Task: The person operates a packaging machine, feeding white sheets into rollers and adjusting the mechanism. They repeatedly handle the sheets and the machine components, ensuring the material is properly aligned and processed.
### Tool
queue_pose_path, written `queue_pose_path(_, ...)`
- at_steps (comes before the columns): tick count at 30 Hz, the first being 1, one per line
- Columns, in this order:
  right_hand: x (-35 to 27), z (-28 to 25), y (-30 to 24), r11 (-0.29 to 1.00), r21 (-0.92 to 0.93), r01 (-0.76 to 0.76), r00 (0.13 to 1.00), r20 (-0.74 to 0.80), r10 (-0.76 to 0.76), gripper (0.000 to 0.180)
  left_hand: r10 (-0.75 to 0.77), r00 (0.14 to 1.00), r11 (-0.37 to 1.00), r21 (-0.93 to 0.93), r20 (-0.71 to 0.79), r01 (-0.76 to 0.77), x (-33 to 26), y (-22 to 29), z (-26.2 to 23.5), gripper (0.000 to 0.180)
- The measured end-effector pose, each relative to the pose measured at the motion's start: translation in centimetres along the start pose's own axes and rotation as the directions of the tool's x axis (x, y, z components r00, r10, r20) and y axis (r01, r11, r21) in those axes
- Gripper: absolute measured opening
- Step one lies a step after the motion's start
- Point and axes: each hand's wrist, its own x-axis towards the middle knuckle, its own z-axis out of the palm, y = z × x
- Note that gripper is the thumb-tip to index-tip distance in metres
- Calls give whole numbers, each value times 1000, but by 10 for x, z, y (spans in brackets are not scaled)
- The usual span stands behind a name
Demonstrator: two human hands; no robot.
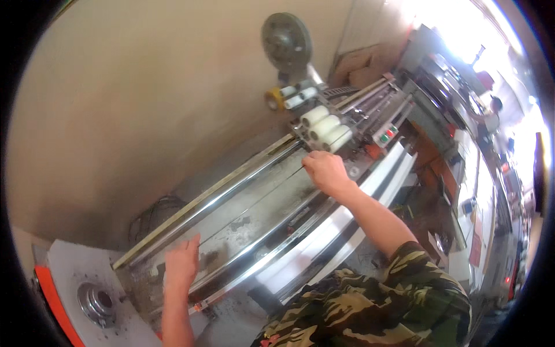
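A thin dark strand (250, 207), perhaps a wire or a slim rod, runs straight and slanting between my hands above the long machine bed (283, 173). Its near end meets the closed fingers of my left hand (182, 263), at the left end of the bed. My right hand (325, 172) pinches the strand farther up, just below a group of white rollers (325, 128). Exactly what the strand is made of cannot be made out. Polished rails (231, 176) flank the bed on both sides.
Above the rollers stands a round grey disc (286, 40), beside a yellow tape roll (274, 99). Red and green buttons (388, 134) sit on a box to the right. A white panel with a metal hub (97, 303) is at lower left. Long white strips (324, 237) lie nearest me.
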Motion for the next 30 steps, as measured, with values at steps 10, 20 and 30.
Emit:
queue_pose_path(10, -91, -81, 34, 969, 216, -123, 897, -394, 201, 18, -203, 979, 817, -546, 33, 188, -100, 34, -113, 13)
queue_pose_path(20, -125, -63, 62, 905, 399, -152, 912, -296, 283, 22, -286, 948, 836, -519, -136, 178, -139, 127, -116, 7)
queue_pose_path(30, -173, -85, 130, 632, 766, -119, 979, -16, 203, 13, -476, 862, 47, -975, 171, 219, -81, 273, -94, 41)
